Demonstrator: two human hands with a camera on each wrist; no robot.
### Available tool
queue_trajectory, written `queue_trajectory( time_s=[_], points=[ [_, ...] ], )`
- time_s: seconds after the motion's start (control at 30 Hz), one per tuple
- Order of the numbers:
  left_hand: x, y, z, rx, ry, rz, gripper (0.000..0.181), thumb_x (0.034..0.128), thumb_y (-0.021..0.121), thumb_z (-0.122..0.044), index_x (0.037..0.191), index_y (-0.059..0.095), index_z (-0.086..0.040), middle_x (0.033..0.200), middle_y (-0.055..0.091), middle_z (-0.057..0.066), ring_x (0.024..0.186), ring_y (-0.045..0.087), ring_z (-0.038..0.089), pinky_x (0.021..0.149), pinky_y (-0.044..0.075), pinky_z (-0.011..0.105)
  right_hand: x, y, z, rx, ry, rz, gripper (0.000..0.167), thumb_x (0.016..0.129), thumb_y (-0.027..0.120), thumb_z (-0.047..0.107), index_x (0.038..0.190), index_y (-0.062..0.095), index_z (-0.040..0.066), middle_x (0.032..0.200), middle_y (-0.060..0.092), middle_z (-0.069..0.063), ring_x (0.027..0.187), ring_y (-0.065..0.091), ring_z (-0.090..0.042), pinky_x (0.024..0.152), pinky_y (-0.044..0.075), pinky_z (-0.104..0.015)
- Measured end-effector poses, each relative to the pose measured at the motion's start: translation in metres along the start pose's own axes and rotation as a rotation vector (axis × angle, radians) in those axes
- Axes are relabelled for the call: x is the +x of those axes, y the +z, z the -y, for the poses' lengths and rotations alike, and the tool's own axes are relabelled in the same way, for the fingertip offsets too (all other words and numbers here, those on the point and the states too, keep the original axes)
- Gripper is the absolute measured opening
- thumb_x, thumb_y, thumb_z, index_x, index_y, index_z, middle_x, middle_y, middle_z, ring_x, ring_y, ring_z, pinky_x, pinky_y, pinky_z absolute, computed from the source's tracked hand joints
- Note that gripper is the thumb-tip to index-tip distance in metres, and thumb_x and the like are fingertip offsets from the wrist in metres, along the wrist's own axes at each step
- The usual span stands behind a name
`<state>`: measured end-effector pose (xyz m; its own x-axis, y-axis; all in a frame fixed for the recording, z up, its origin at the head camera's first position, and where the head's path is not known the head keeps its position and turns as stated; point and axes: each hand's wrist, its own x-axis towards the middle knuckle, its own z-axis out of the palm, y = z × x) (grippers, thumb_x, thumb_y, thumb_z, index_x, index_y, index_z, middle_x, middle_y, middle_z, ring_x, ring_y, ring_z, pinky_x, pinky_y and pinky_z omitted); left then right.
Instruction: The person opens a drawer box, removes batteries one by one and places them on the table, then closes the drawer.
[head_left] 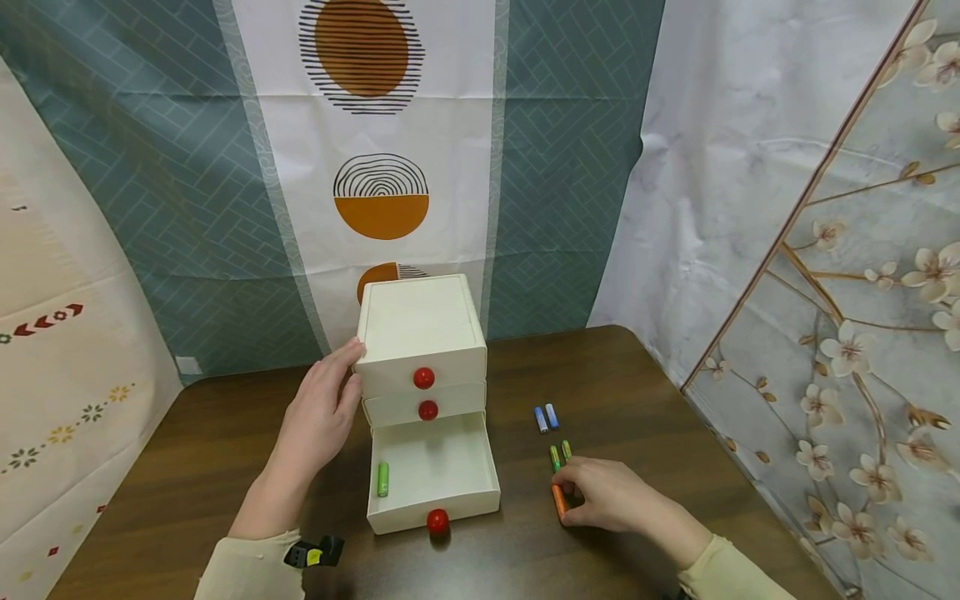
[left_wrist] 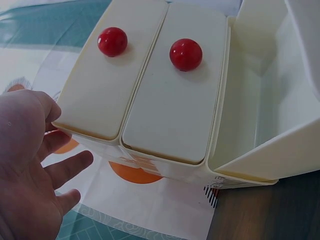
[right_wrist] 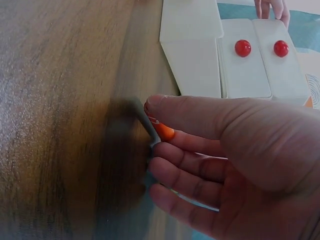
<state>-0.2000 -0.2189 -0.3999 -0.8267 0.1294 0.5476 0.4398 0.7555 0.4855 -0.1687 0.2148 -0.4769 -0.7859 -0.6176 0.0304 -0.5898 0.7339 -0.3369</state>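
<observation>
On the table stands a cream drawer cabinet (head_left: 422, 321) with red knobs. Its bottom drawer (head_left: 431, 477) is pulled out, and a green battery (head_left: 383, 480) lies along that drawer's left side. My left hand (head_left: 321, 408) rests against the cabinet's upper left front corner, its fingers loosely extended in the left wrist view. To the right of the drawer, my right hand (head_left: 611, 493) pinches an orange battery (head_left: 559, 503) between thumb and fingers, at the tabletop. The same orange battery (right_wrist: 164, 131) is partly hidden by the thumb in the right wrist view.
Beyond the right hand lie two green-and-yellow batteries (head_left: 555, 457), partly covered by the fingers. Farther back are two blue-and-white batteries (head_left: 541, 419). The upper red-knobbed drawers (left_wrist: 170, 100) are closed. A patterned cloth (head_left: 382, 133) hangs behind the brown table (head_left: 525, 567).
</observation>
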Motion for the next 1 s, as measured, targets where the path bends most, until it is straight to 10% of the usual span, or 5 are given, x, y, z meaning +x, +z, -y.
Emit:
queue_trajectory(
  time_s=[1.0],
  points=[
    [0.0, 0.0012, 0.0008, -0.003, 0.004, -0.004, 0.044, 0.1144, 0.054, -0.007, 0.158, 0.057, -0.003, 0.168, 0.05, 0.016, 0.154, 0.044, 0.043, 0.13, 0.026, 0.064, 0.002, 0.0019, 0.0006, -0.011, 0.044, 0.031, 0.039, 0.083, 0.097, 0.029, 0.116, 0.082, 0.016, 0.096, 0.062, 0.013, 0.086, 0.06, -0.002, 0.072, 0.055, -0.032]
  ],
)
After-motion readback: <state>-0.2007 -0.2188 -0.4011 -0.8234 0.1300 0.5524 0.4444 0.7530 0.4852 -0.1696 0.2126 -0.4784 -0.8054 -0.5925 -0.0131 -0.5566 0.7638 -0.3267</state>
